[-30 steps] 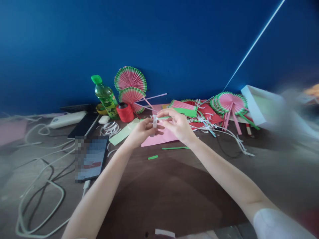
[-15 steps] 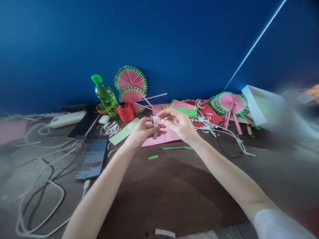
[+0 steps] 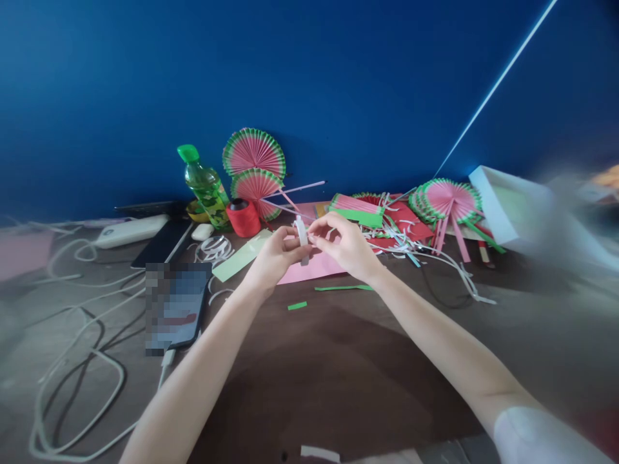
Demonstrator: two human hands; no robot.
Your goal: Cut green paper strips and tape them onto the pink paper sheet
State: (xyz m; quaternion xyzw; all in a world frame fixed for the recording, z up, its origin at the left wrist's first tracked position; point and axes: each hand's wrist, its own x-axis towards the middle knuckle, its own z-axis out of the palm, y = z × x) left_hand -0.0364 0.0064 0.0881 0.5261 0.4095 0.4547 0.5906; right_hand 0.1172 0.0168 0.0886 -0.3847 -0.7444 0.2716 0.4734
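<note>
Above the pink paper [image 3: 314,269], my left hand [image 3: 276,252] grips a narrow white roll of tape [image 3: 302,232], seen almost edge-on and held upright between thumb and fingers. My right hand [image 3: 345,243] is close on its right side, thumb and index finger pinched at the roll's edge. Whatever lies in that pinch is too small to make out. A pale green paper strip [image 3: 242,255] lies beside my left hand. Beyond my right hand is a folded pink-and-green paper piece [image 3: 358,209]. A thin green strip [image 3: 342,287] and a small green scrap [image 3: 297,305] lie nearer me.
Pink-and-green paper fans [image 3: 255,154] lean on the blue wall, with more fans [image 3: 447,200] at right by a white box [image 3: 507,206]. A green-capped bottle [image 3: 206,187], red thread spool [image 3: 243,219], phone [image 3: 181,309] and cables [image 3: 116,367] occupy the left. Paper shreds [image 3: 401,241] lie right.
The roll has turned more edge-on in my left hand. My right fingers have moved slightly down from its top to its side, curling into a closer pinch.
</note>
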